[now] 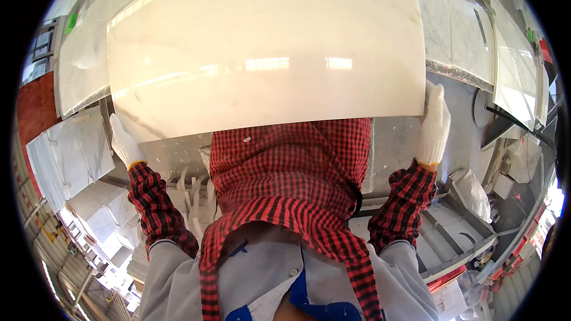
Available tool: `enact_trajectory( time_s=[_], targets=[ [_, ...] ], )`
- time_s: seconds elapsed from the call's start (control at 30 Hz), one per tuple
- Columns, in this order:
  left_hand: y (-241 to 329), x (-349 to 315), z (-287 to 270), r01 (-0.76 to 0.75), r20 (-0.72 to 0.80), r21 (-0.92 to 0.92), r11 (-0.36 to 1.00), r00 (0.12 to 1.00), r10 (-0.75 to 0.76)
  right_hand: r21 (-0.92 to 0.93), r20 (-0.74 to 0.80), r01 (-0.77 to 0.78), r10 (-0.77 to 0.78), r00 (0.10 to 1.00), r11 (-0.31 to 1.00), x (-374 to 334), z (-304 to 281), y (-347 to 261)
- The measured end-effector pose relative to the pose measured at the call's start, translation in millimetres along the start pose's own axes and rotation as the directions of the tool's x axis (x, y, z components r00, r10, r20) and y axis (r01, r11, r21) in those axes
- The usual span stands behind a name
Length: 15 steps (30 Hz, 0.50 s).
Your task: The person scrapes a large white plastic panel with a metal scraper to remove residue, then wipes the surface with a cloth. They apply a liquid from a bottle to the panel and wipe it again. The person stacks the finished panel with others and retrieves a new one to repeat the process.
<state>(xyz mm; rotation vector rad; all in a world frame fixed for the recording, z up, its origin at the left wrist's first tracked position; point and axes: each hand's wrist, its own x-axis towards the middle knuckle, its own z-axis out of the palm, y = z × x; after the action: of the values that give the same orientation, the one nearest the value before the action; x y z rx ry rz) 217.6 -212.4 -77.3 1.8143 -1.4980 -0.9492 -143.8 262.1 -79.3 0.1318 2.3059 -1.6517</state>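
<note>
white marble, glossy and faintly veined, fills the upper middle of the head view: a large slab held out in front of the person's chest, its lower edge level with the red checked apron.

the left hand, in a white knitted glove, grips the slab's lower left corner; the fingers curl around the edge, with the tips hidden behind the stone. the right hand, gloved the same way, is pressed flat against the right edge near the lower corner, fingers straight and close together, pointing up. both hands are closed on the slab, which seems to hang between them with nothing seen under it. red checked sleeve covers run up both forearms.

behind the slab lie more pale slabs on a bench. off to the left, smaller white tiles are stacked, and below the apron stands a rack of thin offcuts. a grey metal frame sits lower right.

as a judgement, the risk is in the grip: polished stone against cotton gloves may slide, and the right hand only presses rather than hooks. if the slab tips or slips, its lower edge could strike the rack or the frame, and a corner could chip or the whole piece crack.
</note>
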Motion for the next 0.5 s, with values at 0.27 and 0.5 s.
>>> enact_trajectory(
  time_s=[0.27, 0.5],
  targets=[
    [1, -3, 10, -0.002, -0.062, -0.046, 0.999, 0.998, -0.001, -0.12, -0.194, 0.136, -0.158, 0.968, 0.983, 25, -56, -37],
    [-16, 0, 21, -0.037, -0.098, -0.178, 0.983, 0.995, 0.02, -0.204, -0.085, 0.149, -0.169, 0.982, 0.968, 31, -43, -33]
  ],
)
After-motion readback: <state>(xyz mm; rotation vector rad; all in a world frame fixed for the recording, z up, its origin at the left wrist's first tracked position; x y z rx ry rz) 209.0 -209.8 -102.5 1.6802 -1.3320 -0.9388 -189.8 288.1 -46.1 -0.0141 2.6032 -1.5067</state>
